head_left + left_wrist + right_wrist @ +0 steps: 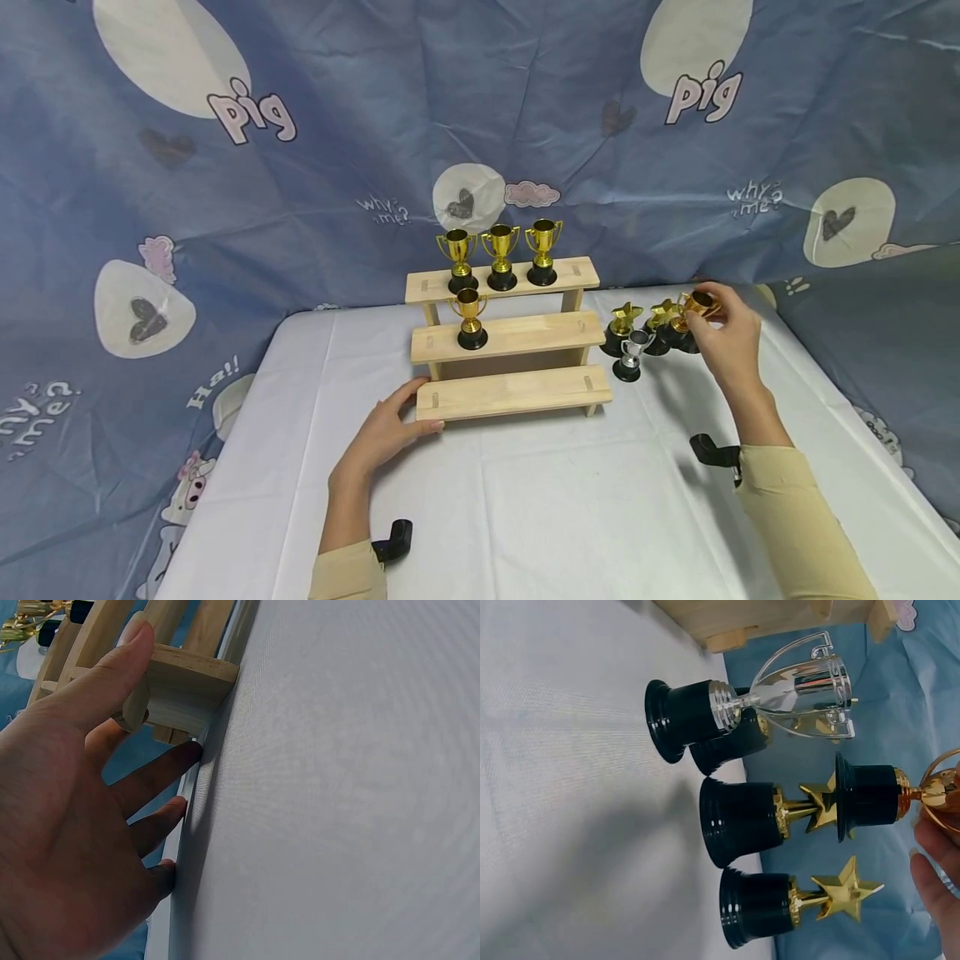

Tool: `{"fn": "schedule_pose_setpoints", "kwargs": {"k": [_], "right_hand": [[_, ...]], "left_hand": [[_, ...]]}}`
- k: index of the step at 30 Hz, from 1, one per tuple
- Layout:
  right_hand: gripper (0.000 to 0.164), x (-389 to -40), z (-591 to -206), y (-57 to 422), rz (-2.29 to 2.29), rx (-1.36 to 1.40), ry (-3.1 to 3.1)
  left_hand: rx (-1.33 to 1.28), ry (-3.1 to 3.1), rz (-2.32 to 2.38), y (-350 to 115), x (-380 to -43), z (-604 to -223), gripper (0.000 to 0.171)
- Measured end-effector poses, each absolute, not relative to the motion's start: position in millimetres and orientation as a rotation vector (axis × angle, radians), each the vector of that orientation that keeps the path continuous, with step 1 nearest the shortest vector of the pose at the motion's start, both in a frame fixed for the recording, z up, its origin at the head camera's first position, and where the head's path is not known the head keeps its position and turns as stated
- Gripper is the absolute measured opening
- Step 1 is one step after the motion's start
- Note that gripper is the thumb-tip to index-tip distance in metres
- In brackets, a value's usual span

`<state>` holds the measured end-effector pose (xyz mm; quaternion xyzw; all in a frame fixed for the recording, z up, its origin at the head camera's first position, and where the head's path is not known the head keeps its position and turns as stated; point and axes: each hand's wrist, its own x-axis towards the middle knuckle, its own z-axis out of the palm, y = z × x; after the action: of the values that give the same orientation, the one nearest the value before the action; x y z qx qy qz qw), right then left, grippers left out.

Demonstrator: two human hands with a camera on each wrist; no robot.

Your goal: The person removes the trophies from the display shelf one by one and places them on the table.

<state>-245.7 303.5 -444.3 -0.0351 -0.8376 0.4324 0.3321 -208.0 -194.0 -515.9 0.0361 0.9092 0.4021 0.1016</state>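
Observation:
At the left end of the three-step wooden stand (517,392), my left hand (382,433) grips the lowest step between thumb and fingers. The left wrist view has the thumb over the board's end (191,666) and the other fingers spread near the cloth. My right hand (731,333) pinches a bronze-coloured trophy cup (875,795) by its bowl. Its black base hangs above the table, overlapping a gold star trophy (742,817) behind it. A silver trophy cup (632,354) stands nearby, beside more star trophies (621,329).
Three gold trophy cups (501,246) stand in a row on the top step. One gold cup (470,317) is on the middle step, left of centre. White cloth (525,508) covers the table, and a blue printed curtain (337,167) hangs behind it.

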Motion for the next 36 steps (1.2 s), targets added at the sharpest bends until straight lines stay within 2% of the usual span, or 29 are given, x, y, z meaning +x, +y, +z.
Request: {"fn": "schedule_pose_setpoints", "kwargs": {"k": [13,36], "right_hand": [[0.038,-245.9,-456.5,308.2,1.055,-0.081,-2.494],[0.039,-246.2,-473.4,309.5,1.056,-0.057,-2.62]], "left_hand": [[0.09,2.675,1.198,-193.7,-207.6,-516.4,0.086],[0.098,2.677,1.219,-192.9,-207.0,-514.5,0.086]]}}
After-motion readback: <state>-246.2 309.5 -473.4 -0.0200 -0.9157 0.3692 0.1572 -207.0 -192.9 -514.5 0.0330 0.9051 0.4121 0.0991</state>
